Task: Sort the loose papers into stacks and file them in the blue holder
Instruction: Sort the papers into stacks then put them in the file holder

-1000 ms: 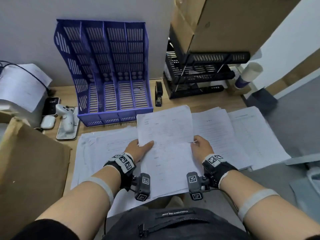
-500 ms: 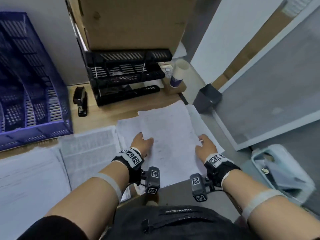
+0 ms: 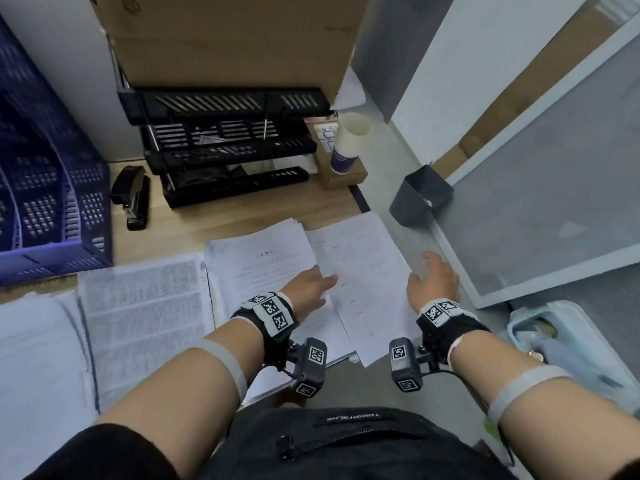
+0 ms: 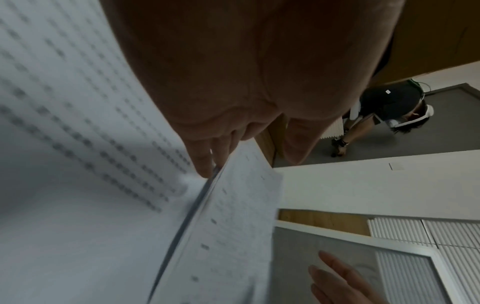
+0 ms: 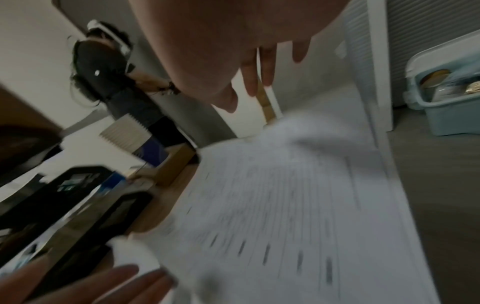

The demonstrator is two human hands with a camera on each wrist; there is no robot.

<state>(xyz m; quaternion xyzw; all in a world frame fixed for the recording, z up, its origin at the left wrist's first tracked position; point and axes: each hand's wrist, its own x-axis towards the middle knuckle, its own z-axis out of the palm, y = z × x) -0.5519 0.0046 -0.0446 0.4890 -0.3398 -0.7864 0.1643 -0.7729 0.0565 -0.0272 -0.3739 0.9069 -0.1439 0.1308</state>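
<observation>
The blue holder [image 3: 52, 168] stands at the far left against the wall. Several paper stacks lie in a row along the desk front: one [image 3: 34, 358] at the left, a densely printed one [image 3: 145, 313], and another [image 3: 256, 258]. The rightmost sheet [image 3: 363, 278] overhangs the desk's right end. My left hand [image 3: 308, 289] rests with straight fingers [image 4: 205, 162] at that sheet's left edge [image 4: 233, 205], thumb clear of it. My right hand [image 3: 433, 282] hovers open over its right edge, fingers spread [image 5: 259, 67], holding nothing.
A black letter tray [image 3: 221, 143] under a cardboard box [image 3: 235, 36] stands behind the papers, with a black stapler [image 3: 131, 195] to its left and a paper cup [image 3: 348, 143] to its right. On the floor sit a grey bin [image 3: 420, 195] and a light blue box [image 3: 561, 344].
My view swung right. Both hands carried the sheet from the middle of the desk to the right end, laid it there, and released it.
</observation>
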